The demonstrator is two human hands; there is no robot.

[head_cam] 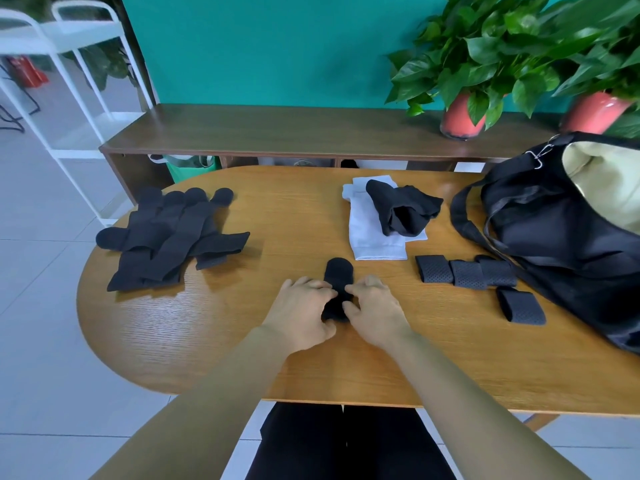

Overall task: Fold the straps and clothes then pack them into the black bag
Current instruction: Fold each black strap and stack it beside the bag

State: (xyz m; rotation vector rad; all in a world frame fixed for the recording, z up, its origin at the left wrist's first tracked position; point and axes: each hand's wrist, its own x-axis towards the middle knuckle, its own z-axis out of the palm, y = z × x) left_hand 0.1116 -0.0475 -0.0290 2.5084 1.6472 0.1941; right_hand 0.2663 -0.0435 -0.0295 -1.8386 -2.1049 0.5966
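Lap: black trousers (346, 445) at the bottom edge, below the near rim of the desk (242, 327).
Forearms: both reach forward over the desk and converge near its middle.
Left hand (301, 306): palm down, fingers (313, 284) curled onto the left side of the strap (339, 271), thumb tucked against its near end.
Right hand (375, 306): palm down, fingers (356, 289) curled onto the right side of the same strap, thumb at its near end.
Strap: black, lying on the desk between the two hands; its rounded far end sticks out beyond the fingers, the near end is bunched between the thumbs.
Loose straps (166, 237): a fanned, overlapping black pile on the left of the desk, well apart from the hands.
Folded straps (467, 273): three small black bundles in a row right of the hands, a fourth just nearer, all beside the bag.
White cloth (370, 237): folded flat beyond the hands, toward the far side.
Black cloth (403, 209): crumpled on top of the white cloth.
Bag (561, 237): black, on the right end of the desk, mouth open with a pale lining showing, its shoulder strap looped on the desk.
Shelf (277, 129): low wooden unit behind the desk, against a teal wall.
Plants (485, 46): leafy, in red pots on the right of the shelf.
Rack (69, 81): white metal frame at far left on the tiled floor.
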